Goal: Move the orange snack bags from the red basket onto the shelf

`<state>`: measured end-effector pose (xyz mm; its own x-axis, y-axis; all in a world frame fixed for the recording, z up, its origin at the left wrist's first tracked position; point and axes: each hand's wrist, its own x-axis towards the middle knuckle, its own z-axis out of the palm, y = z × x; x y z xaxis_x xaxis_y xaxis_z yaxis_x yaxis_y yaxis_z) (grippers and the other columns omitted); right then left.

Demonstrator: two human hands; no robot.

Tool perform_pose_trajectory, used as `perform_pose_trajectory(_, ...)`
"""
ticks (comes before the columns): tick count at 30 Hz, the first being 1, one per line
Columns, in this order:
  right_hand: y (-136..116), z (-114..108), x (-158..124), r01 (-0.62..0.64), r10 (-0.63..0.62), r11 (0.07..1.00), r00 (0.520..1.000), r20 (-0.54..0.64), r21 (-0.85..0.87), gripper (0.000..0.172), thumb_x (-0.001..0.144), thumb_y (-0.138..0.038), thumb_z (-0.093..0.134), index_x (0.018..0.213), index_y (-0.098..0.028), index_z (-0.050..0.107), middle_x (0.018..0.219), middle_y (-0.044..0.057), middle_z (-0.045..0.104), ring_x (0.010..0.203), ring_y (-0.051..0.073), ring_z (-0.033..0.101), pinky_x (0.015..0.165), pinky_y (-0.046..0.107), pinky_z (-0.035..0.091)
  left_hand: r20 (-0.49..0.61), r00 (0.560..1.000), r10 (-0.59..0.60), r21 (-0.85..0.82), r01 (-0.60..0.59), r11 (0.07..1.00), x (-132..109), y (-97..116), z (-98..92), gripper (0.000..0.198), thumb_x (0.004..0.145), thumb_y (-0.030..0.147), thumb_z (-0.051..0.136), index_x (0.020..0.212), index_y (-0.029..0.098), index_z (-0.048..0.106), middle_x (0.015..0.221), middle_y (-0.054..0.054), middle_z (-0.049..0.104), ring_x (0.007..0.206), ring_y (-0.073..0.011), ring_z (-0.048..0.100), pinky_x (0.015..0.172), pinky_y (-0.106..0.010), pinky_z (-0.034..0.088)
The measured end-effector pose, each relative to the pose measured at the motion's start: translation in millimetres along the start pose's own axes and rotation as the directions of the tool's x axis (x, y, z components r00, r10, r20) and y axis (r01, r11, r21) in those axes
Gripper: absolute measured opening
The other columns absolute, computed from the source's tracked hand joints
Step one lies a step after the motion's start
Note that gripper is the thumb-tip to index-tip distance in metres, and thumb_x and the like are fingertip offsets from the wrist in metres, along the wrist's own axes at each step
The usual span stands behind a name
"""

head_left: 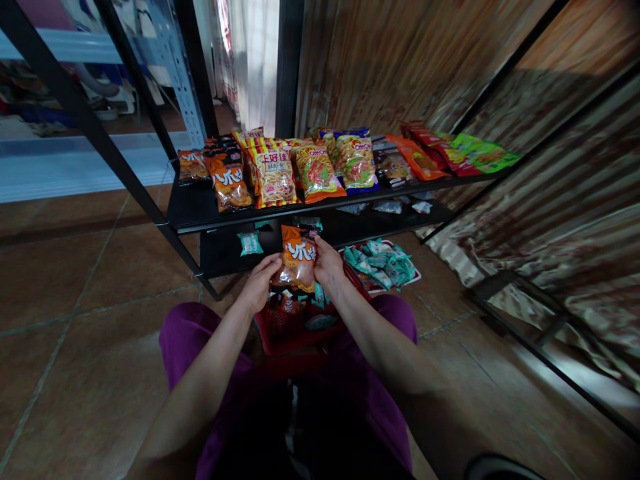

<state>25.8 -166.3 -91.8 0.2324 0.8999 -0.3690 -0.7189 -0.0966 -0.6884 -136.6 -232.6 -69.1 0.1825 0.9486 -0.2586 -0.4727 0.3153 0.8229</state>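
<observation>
Both my hands hold an orange snack bag (pixel 298 257) upright above a red basket (pixel 280 337) that sits between my knees. My left hand (pixel 261 283) grips the bag's lower left edge, fingers curled. My right hand (pixel 327 263) clasps its right side. The basket holds more snack packets. Just beyond the bag is a low black shelf (pixel 195 210) with a row of snack bags, among them a matching orange bag (pixel 229 183) and a yellow-red one (pixel 275 175).
A lower black shelf board (pixel 225 250) carries a small teal packet (pixel 249 243). A pile of teal packets (pixel 384 263) lies on the floor to the right. Black rack posts rise at left. A patterned curtain hangs behind and to the right. Brown tiled floor spreads left.
</observation>
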Motion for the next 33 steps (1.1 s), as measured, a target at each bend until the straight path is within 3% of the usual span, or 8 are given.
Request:
perform_pose_trajectory(5,0,2,7,-0.001,0.002,1.0,0.999,-0.051,0.01,0.01,0.081,-0.026,0.063,0.082,-0.016,0.063,0.064,0.0,0.069,0.062,0.015,0.066,0.067,0.03,0.058,0.067,0.989,-0.129,-0.025,0.131,0.991,-4,-1,-7.1,0.047,0.067,0.027,0.074,0.112,0.022,0.062,0.107,-0.007,0.064,0.089,-0.0186,0.06,0.075,-0.032,0.049)
perform_pose_trajectory(10,1,2,16,-0.049,0.051,0.998,0.997,-0.066,0.035,0.01,0.083,-0.026,0.06,0.084,-0.016,0.062,0.062,-0.001,0.068,0.062,0.016,0.066,0.068,0.031,0.058,0.075,0.996,-0.052,-0.041,0.055,0.998,-7,-10,-9.0,0.065,0.059,0.005,0.071,0.12,0.023,0.058,0.113,-0.006,0.061,0.091,-0.015,0.059,0.08,-0.029,0.048)
perform_pose_trajectory(19,-4,1,31,-0.147,0.145,0.989,0.987,-0.071,-0.018,0.008,0.082,-0.023,0.062,0.083,-0.015,0.061,0.057,-0.002,0.066,0.057,0.016,0.063,0.066,0.032,0.057,0.064,0.998,0.019,-0.057,-0.015,0.998,-5,-18,-5.0,0.077,0.058,0.0,0.066,0.129,0.023,0.052,0.134,-0.007,0.053,0.114,-0.0183,0.054,0.097,-0.03,0.04)
perform_pose_trajectory(25,-9,-2,34,-0.264,0.259,0.952,0.965,-0.05,-0.158,0.01,0.084,-0.013,0.053,0.079,-0.015,0.061,0.055,-0.002,0.065,0.051,0.015,0.062,0.061,0.03,0.056,0.036,0.999,0.019,-0.059,-0.017,0.998,-10,-13,-3.9,0.073,0.058,0.002,0.068,0.127,0.023,0.055,0.132,-0.005,0.054,0.109,-0.0162,0.056,0.095,-0.028,0.041)
perform_pose_trajectory(33,-6,-18,26,-0.25,0.25,0.949,0.968,-0.029,-0.191,0.007,0.081,-0.014,0.057,0.076,-0.015,0.062,0.055,-0.001,0.065,0.051,0.015,0.062,0.055,0.028,0.054,0.004,1.0,-0.018,-0.122,0.019,0.992,-10,-10,-3.7,0.068,0.058,0.0,0.069,0.123,0.018,0.058,0.114,-0.005,0.063,0.094,-0.0127,0.061,0.092,-0.029,0.044)
